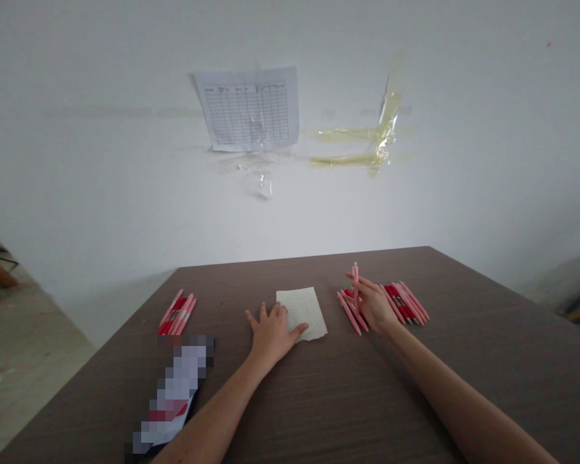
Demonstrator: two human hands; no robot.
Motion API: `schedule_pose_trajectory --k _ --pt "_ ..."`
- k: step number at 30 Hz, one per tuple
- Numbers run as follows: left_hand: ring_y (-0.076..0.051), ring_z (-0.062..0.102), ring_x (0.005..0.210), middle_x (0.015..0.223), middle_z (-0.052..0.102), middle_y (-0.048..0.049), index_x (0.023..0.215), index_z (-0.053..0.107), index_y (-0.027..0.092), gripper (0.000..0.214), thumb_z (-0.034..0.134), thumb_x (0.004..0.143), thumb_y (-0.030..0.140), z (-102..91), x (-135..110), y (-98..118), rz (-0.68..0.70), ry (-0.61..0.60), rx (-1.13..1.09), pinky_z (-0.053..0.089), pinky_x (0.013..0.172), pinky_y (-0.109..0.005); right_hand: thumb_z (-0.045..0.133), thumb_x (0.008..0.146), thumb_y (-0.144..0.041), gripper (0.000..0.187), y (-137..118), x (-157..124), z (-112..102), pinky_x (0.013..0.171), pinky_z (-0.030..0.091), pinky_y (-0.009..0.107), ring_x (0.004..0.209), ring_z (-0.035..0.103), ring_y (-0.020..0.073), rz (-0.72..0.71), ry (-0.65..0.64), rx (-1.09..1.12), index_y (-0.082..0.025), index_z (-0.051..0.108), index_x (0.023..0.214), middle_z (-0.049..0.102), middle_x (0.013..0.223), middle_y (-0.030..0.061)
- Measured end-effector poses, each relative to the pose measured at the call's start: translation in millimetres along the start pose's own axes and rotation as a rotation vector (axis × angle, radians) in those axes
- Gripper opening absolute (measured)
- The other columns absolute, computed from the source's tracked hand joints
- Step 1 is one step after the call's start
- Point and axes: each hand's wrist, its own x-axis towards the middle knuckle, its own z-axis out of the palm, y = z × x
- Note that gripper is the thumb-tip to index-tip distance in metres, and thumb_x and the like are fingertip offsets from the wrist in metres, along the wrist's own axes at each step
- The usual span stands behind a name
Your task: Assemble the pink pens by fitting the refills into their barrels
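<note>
My left hand (272, 332) lies flat with fingers spread, its thumb and some fingertips resting on the left side of a small sheet of paper (305, 310) with faint marks and a torn lower edge. Held nearly upright in my right hand (376, 308) is a pink pen (356, 278), gripped between thumb and fingers. Just under and left of that hand lie a few loose pink pens (349, 314), with a bit of red among them. To its right a row of pink and red pens (406, 303) lies side by side, partly covered by the hand.
A smaller group of pink and red pens (178, 314) lies at the table's left. In front of it, beside my left forearm, is a blurred-out long item (176, 393). The brown table (319, 412) meets a white wall bearing a taped printed sheet (249, 109) and yellowed tape (384, 135).
</note>
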Motion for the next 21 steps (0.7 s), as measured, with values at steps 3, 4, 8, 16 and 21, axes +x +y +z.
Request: schedule_pose_trajectory --k 3,4,8,16,21 --pt "-0.047 0.026 0.139 0.148 0.044 -0.0149 0.127 0.054 0.02 0.074 0.04 0.079 0.075 3.0 3 -3 -0.041 -0.034 0.017 0.008 0.105 -0.08 0.078 0.064 -0.039 0.035 1 5 -6 0.068 0.047 0.03 0.065 0.053 0.0136 -0.154 0.053 -0.313 -0.02 0.074 0.093 0.063 0.073 -0.0016" --pt "-0.046 0.026 0.14 0.149 0.042 -0.0146 0.129 0.053 0.021 0.073 0.041 0.08 0.073 3.6 3 -4 -0.054 -0.045 0.02 0.009 0.104 -0.08 0.076 0.065 -0.04 0.035 0 6 -9 0.069 0.045 0.03 0.068 0.053 0.0147 -0.232 0.072 -0.437 -0.019 0.074 0.092 0.063 0.074 -0.001" --pt "-0.045 0.022 0.142 0.152 0.039 -0.012 0.133 0.051 0.025 0.067 0.038 0.084 0.068 4.2 6 -8 -0.101 -0.047 0.035 0.01 0.102 -0.081 0.065 0.076 -0.036 0.032 -8 12 -24 0.071 0.044 0.032 0.071 0.054 0.0178 -0.45 0.115 -0.975 -0.018 0.074 0.1 0.058 0.077 0.0016" --pt "-0.045 0.025 0.14 0.15 0.041 -0.0137 0.136 0.05 0.025 0.062 0.034 0.088 0.061 3.3 8 -12 -0.186 -0.005 0.088 0.013 0.102 -0.08 0.052 0.086 -0.028 0.038 -31 16 -48 0.096 0.036 0.042 0.098 0.059 0.0244 -0.289 0.295 -1.702 -0.023 0.065 0.122 0.061 0.11 0.0103" --pt "-0.043 0.027 0.14 0.149 0.042 -0.0147 0.136 0.051 0.024 0.06 0.032 0.09 0.057 2.6 8 -10 -0.192 -0.008 0.085 0.014 0.103 -0.079 0.044 0.088 -0.022 0.038 -46 17 -64 0.101 0.028 0.052 0.106 0.058 0.0262 -0.083 0.416 -1.813 -0.024 0.066 0.12 0.061 0.111 0.0129"
